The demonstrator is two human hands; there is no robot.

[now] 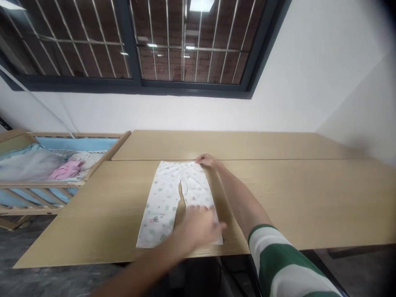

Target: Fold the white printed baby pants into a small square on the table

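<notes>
A small pair of white baby pants with a faint printed pattern lies flat on the wooden table, waistband away from me and legs toward me. At the far right corner of the waistband, my right hand pinches the cloth between its fingers. My left hand is over the lower part of the right pant leg, crossing in front of it. It is blurred by motion, its fingers look curled, and whether it touches the cloth is unclear. Part of that leg is hidden behind it.
The light wooden table reaches to the white wall, with a seam across its back. At left stands a wooden crib holding pink cloth and pale bedding. A dark-framed barred window is above. The table's front edge is close to me.
</notes>
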